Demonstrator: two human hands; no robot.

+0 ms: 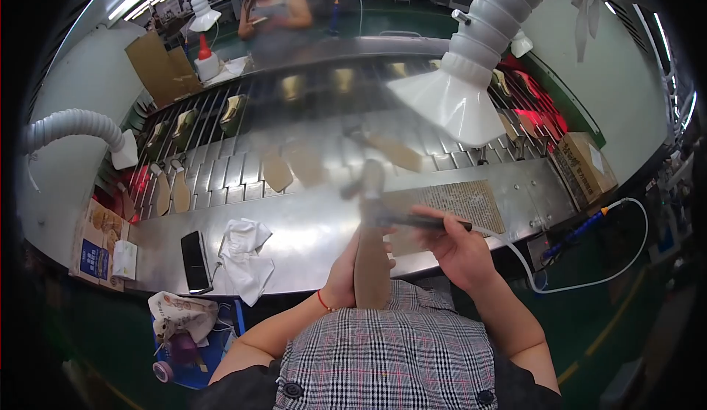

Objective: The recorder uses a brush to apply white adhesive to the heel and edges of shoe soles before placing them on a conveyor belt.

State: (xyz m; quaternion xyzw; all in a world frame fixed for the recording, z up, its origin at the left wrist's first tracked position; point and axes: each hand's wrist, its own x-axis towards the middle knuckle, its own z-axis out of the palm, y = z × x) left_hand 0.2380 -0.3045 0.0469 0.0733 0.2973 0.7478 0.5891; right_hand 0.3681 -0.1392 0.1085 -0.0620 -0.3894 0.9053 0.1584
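Close to my body, my left hand holds a tan shoe sole upright, fingers wrapped round its edge. My right hand grips the dark handle of a brush that has a white hose running from its back end. The brush's head is at the sole's upper part, blurred by motion, so I cannot tell whether it touches. Beyond my hands, more tan soles lie on the conveyor, some smeared. At the left, another sole rests on the slats.
A metal conveyor carries shoe uppers. White exhaust hoods hang over it. On the near ledge lie a phone, a white cloth and a speckled mat. Cardboard boxes stand at both ends. Opposite is a person.
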